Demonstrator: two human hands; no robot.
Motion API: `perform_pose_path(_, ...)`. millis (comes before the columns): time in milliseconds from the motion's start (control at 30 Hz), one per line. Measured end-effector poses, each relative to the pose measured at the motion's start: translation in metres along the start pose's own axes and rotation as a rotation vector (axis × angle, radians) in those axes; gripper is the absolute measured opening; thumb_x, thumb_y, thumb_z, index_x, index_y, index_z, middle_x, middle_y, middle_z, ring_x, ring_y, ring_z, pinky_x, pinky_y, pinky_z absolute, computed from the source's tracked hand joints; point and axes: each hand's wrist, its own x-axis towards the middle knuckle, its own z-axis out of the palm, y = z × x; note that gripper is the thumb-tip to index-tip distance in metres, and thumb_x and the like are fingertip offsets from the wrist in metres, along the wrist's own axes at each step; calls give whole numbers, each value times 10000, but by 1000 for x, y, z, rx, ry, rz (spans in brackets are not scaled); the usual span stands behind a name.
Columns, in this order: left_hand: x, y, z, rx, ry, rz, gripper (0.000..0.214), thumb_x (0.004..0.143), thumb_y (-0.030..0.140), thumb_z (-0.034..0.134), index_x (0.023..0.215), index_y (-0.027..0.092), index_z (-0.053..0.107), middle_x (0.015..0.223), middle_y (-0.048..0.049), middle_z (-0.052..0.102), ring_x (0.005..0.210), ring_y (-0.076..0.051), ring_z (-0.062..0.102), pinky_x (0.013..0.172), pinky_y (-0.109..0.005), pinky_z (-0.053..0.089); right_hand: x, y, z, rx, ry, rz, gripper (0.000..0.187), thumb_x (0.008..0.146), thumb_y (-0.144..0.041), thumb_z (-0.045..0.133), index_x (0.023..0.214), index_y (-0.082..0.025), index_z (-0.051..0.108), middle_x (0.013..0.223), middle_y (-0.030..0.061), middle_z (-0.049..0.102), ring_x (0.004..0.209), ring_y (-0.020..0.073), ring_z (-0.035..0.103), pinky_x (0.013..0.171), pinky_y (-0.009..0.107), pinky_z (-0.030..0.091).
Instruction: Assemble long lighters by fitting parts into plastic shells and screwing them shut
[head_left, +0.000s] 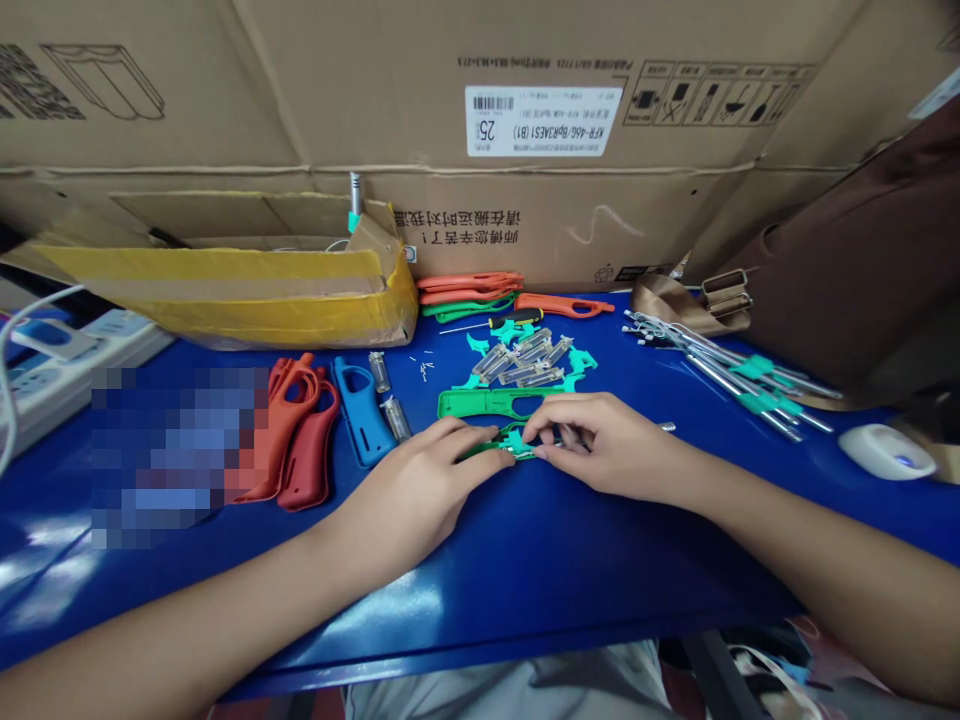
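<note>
Near the table's front edge, my left hand [431, 480] grips the left end of a green lighter casing half [489, 446], which its fingers mostly cover. My right hand [611, 445] is closed at the same casing's other side, thumb and index finger pinched beside a teal trigger piece [515, 440]. What lies under the right fingers is partly hidden. A metal tip [666, 427] shows just beyond the right hand. Directly behind both hands lies another green casing half [476, 403]. Clear fuel tanks [525, 362] and teal triggers [579, 360] are heaped behind that.
On the left are red casings [306, 450], a blue casing [364, 415] and a power strip [82, 365]. A yellow-taped carton [285, 300], orange casings [472, 287] and a screwdriver [514, 317] stand farther back. Metal lighter rods [735, 375] and a white mouse-shaped object [887, 452] lie right.
</note>
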Motion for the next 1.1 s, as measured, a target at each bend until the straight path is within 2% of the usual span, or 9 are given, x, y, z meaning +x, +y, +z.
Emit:
perform_pose_path(167,0,0,0,7,17,9,389,965,57,486,1299,200,624,1293,-97,677,1138,-264,608,965,-441,577,-2,1,1,-85,-1,-77,166,915,-126,573,991,-211,694,857,-4,630,604,87,488,595,227,410)
perform_pose_path(333,0,0,0,16,25,24,363,964,66,501,1274,179,650,1280,-99,689,1110,-271,612,952,-440,584,-1,4,0,-111,28,-110,110,932,-147,610,1006,-190,678,933,18,626,632,89,520,627,238,446)
perform_pose_path(533,2,0,0,21,18,26,368,955,51,505,1271,167,654,1266,-108,687,1090,-273,619,945,-444,586,-4,6,0,-203,-27,-205,239,1005,-166,512,1167,-213,681,1060,65,687,943,175,662,821,300,520)
perform_pose_path(700,2,0,0,-11,15,4,317,985,85,501,1271,145,625,1257,-103,688,1120,-264,612,970,-428,573,-7,3,-1,-376,-119,-206,357,1003,-127,450,1267,-241,663,1160,78,684,971,207,694,766,318,542)
perform_pose_path(833,1,0,0,-12,-1,-1,357,985,79,494,1310,180,603,1286,-89,664,1131,-260,598,982,-432,561,-8,6,-2,-339,-107,-224,353,1007,-122,445,1256,-237,666,1150,67,690,995,196,692,818,312,545)
perform_pose_path(933,1,-1,1,-2,-17,-12,388,976,64,491,1324,198,598,1288,-91,645,1136,-262,585,987,-438,553,-7,7,-1,-348,-105,-224,313,1024,-169,459,1242,-243,670,1126,59,690,987,197,688,796,307,542)
perform_pose_path(1100,2,1,2,-2,-47,-40,350,976,62,476,1277,171,619,1209,-114,640,1112,-271,580,967,-461,553,-6,7,1,-346,-100,-220,300,1025,-173,466,1239,-242,664,1118,53,690,976,194,688,786,302,539)
